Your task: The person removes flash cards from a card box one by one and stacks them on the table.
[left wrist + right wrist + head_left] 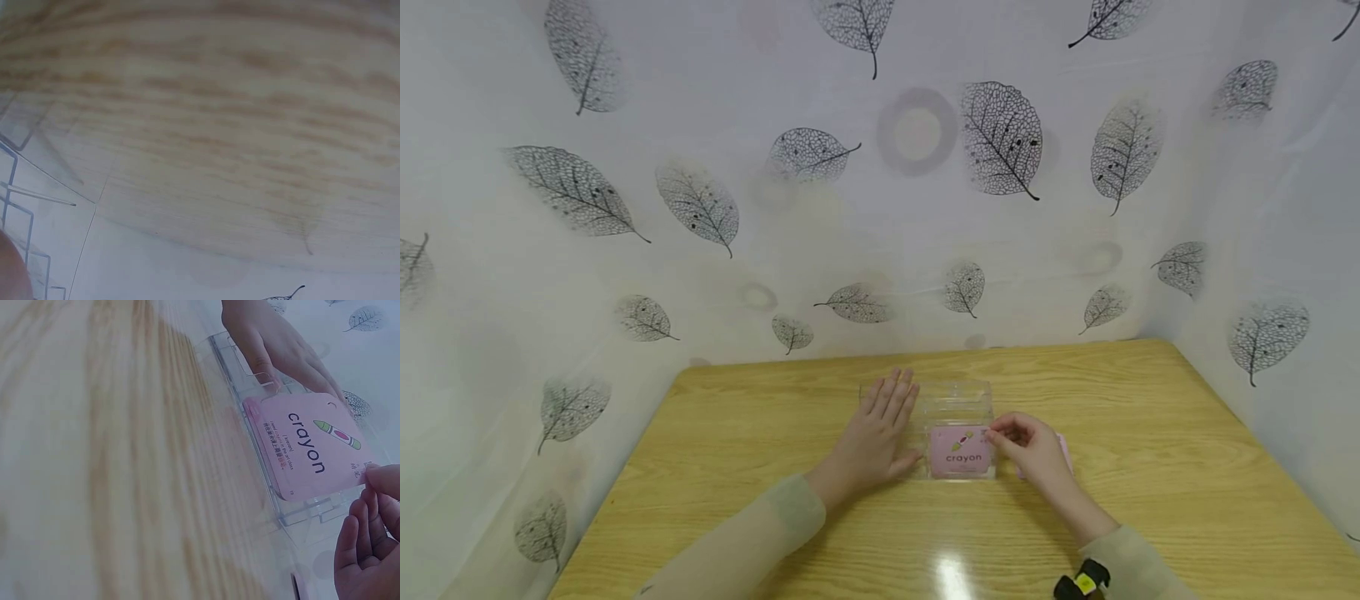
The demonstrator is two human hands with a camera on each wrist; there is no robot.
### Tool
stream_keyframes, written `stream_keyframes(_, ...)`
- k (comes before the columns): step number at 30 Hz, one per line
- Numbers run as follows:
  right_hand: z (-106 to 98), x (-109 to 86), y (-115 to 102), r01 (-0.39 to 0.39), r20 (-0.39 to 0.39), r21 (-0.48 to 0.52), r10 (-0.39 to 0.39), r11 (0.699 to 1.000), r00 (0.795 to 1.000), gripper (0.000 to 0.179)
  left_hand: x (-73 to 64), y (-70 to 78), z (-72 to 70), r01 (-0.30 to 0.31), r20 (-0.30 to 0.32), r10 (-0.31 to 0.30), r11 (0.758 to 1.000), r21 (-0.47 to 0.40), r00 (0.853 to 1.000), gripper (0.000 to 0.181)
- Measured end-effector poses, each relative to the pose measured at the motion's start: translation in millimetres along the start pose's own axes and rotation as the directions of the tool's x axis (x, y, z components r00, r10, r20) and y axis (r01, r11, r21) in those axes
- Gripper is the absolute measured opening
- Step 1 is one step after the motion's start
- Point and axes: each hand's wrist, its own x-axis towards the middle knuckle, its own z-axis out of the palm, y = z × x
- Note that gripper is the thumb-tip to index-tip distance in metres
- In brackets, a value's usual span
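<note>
A pink card (958,462) printed "crayon", with a green crayon drawing, stands in the front of a clear plastic tiered holder (957,392). My right hand (1036,454) pinches the card's right corner between thumb and fingertips, its other fingers curled. In the right wrist view the card (300,450) shows more pink edges behind it, like a small stack. My left hand (874,437) lies with straight fingers along the left side of the holder, thumb toward its front. The left wrist view catches the holder's stepped side (28,215) and a bit of a finger (11,275).
Another pink piece (1066,457) lies on the wooden table (1150,467), partly hidden behind my right hand. A black band with a yellow patch (1084,579) sits at my right wrist. Behind the table hangs a pale leaf-patterned cloth (910,225).
</note>
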Motion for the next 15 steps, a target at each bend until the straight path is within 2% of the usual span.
stream_keyframes(15, -1.2, 0.3, -4.1, -0.022, -0.016, -0.002, 0.022, 1.0, 1.0, 0.014, 0.3, -0.1, -0.6, -0.003, -0.006, 0.003, 1.0, 0.009, 1.0, 0.104)
